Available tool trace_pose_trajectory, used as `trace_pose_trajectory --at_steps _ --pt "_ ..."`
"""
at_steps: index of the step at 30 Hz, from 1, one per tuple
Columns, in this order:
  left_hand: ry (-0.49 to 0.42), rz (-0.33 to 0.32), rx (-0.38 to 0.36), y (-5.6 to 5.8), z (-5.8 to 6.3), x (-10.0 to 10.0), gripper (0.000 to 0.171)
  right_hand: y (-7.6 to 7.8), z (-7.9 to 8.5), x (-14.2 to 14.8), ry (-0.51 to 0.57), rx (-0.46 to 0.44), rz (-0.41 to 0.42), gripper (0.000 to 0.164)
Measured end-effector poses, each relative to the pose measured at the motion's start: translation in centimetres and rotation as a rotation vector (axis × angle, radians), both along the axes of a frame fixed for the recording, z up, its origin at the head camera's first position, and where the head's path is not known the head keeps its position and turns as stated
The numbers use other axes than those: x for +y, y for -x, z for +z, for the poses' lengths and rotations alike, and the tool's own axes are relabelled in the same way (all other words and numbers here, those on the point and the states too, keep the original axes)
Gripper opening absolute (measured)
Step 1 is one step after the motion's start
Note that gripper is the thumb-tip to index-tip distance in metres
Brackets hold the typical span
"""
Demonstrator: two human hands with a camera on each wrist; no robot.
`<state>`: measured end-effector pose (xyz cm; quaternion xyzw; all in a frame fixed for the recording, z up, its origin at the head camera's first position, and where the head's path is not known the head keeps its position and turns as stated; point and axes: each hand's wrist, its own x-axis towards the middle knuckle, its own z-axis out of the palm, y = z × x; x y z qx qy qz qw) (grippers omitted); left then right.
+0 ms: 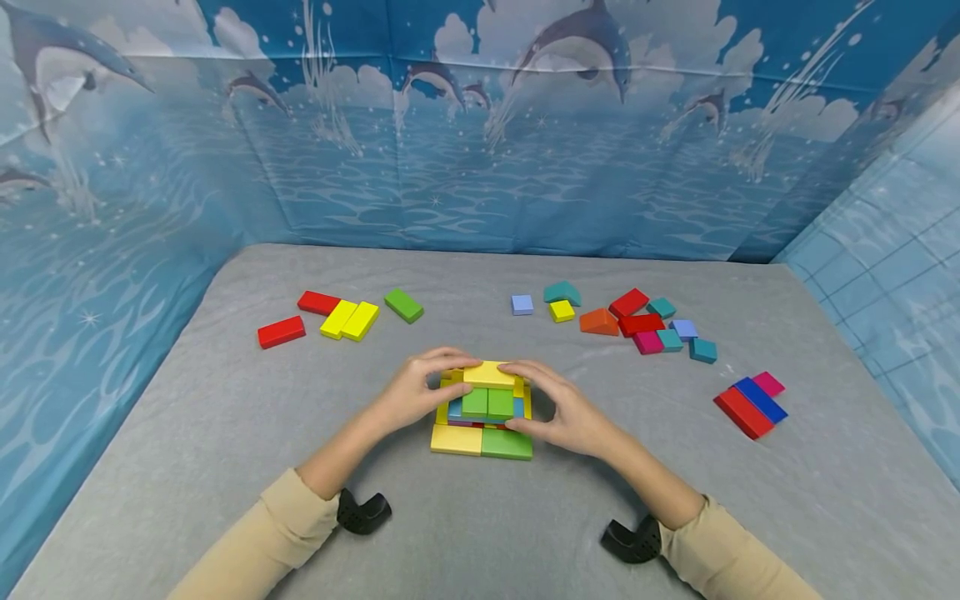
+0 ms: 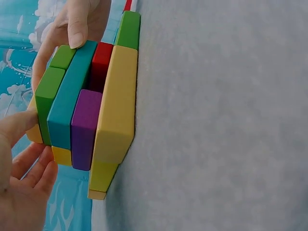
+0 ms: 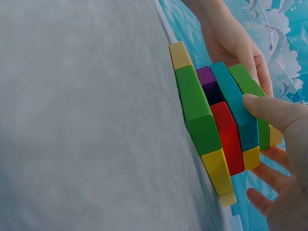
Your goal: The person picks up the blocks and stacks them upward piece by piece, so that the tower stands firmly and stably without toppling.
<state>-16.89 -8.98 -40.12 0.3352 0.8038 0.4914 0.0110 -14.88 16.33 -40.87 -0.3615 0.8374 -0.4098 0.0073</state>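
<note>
A layered stack of blocks stands in front of me, with a yellow block (image 1: 489,375) lying across its top. Below it are two green blocks (image 1: 475,403), a teal block (image 2: 72,96), a purple block (image 2: 86,130) and a red block (image 3: 228,137). The bottom layer shows a pale yellow block (image 1: 456,440) beside a green one (image 1: 506,443). My left hand (image 1: 416,392) holds the upper left side, its thumb at the yellow block's end. My right hand (image 1: 566,412) spans the right side, thumb on the teal block, fingertips at the yellow top block.
Red blocks (image 1: 281,332), yellow blocks (image 1: 360,322) and a green block (image 1: 403,306) lie at the back left. Several mixed blocks, including an orange one (image 1: 599,322), are scattered at the back right. Farther right lie red (image 1: 744,412), blue (image 1: 761,400) and pink blocks.
</note>
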Motion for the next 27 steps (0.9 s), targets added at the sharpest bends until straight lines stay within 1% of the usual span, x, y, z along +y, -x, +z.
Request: trace_pose_trajectory --at_steps 3,5,6,7,9,11,14,16,19,21,23,27 --pt "-0.028 -0.017 -0.007 0.2 -0.1 -0.3 0.039 0.0 0.0 0.0 0.002 0.005 0.002 0.064" --pt "-0.046 -0.004 -0.003 0.6 -0.1 -0.9 0.044 0.0 0.1 0.0 0.001 0.005 0.0 0.064" --pt "-0.057 0.017 0.004 0.9 -0.1 -1.4 0.045 0.0 0.1 0.0 0.001 0.006 -0.002 0.064" --pt "-0.062 0.053 0.012 1.2 -0.1 -2.0 0.046 0.0 0.1 0.0 -0.001 0.004 -0.005 0.064" --pt "-0.046 0.154 0.037 2.1 -0.2 -3.4 0.047 -0.1 0.1 0.0 -0.005 0.005 -0.013 0.064" --pt "0.0 0.274 0.073 3.1 -0.5 -5.0 0.046 -0.1 0.1 0.0 -0.007 0.005 -0.017 0.064" --pt "0.1 0.417 0.122 4.4 -1.3 -7.5 0.047 -0.1 0.0 0.0 -0.011 0.009 -0.022 0.064" --pt "0.181 0.492 0.155 5.0 -1.8 -8.9 0.048 -0.1 0.0 0.0 -0.01 0.01 -0.024 0.065" --pt "0.293 0.579 0.195 5.5 -2.5 -10.4 0.05 -0.1 0.0 0.0 -0.007 0.009 -0.028 0.065" --pt "0.368 0.623 0.206 5.6 -2.9 -11.1 0.052 -0.1 0.0 0.0 -0.005 0.008 -0.028 0.065" --pt "0.422 0.645 0.201 5.7 -3.2 -11.5 0.053 -0.1 0.0 0.0 -0.003 0.005 -0.029 0.065" --pt "0.467 0.637 0.183 5.5 -3.4 -11.7 0.054 0.0 0.0 0.0 0.0 -0.003 -0.026 0.065"
